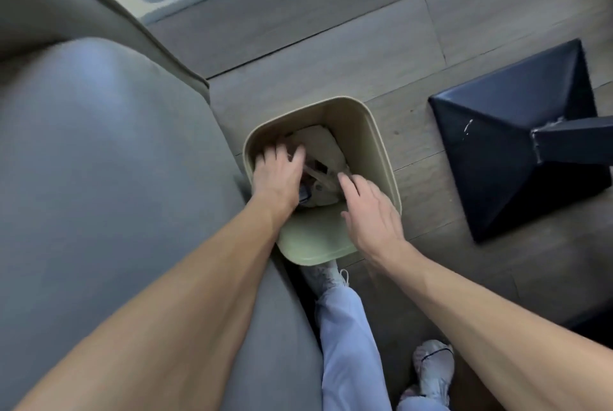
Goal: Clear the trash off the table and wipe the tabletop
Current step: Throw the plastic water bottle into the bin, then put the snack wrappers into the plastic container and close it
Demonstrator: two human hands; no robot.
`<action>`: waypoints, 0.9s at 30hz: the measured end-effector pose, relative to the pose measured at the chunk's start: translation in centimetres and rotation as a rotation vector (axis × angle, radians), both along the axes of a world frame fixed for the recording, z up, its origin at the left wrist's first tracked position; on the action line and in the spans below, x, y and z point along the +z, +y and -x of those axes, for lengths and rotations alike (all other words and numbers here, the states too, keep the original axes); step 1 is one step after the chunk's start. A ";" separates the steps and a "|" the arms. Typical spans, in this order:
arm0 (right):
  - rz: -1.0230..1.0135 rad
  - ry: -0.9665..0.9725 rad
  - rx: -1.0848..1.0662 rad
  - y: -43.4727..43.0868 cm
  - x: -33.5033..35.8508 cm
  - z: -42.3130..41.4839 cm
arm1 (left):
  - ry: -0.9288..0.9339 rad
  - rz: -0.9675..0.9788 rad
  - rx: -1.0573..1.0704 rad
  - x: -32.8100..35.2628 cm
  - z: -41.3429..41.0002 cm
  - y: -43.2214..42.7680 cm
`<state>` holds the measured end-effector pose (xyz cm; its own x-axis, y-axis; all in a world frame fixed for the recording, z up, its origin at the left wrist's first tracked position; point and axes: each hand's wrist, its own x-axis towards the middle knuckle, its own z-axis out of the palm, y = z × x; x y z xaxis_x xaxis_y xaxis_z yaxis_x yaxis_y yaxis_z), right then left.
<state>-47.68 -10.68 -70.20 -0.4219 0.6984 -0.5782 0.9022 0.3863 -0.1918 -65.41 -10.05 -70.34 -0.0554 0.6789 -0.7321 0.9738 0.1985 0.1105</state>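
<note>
The trash (320, 150) lies low inside the beige bin (381, 152) on the wooden floor (331, 46). It is a pale crumpled wrapper with something dark tucked under it. I judge the clearing step to be near its end, with the load being let go or pressed down. The wiping is not yet begun, and neither a cloth nor the counter top is in view. The next move calls for drawing both hands up out of the bin without snagging the wrapper, then turning back to the counter.

The left hand (277, 175) reaches down into the bin with its fingers spread over the trash; whether it touches I cannot tell. The right hand (371, 211) hovers at the near rim, fingers straight and loosely apart, holding nothing. Both forearms stretch forward and down. A grey cushioned seat (99, 178) flanks the bin on the left, and a black pedestal base (517, 132) stands well apart on the right.
</note>
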 end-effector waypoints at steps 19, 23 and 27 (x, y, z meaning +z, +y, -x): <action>-0.010 0.102 0.107 1.4 47.1 -1.4 | 0.099 -0.276 0.127 51.1 -0.2 -6.2; -0.114 0.289 0.001 0.3 55.5 -4.3 | 0.140 -0.340 0.127 58.1 -4.1 -7.3; -0.152 0.421 -0.123 -0.8 60.9 -11.9 | 0.162 -0.369 0.054 62.7 -10.6 -6.7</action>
<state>-35.76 -11.45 -9.26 -0.5067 0.8216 -0.2613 0.7988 0.3335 -0.5007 -54.80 -16.75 -7.68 -0.1931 0.8875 -0.4185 0.9737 0.2258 0.0296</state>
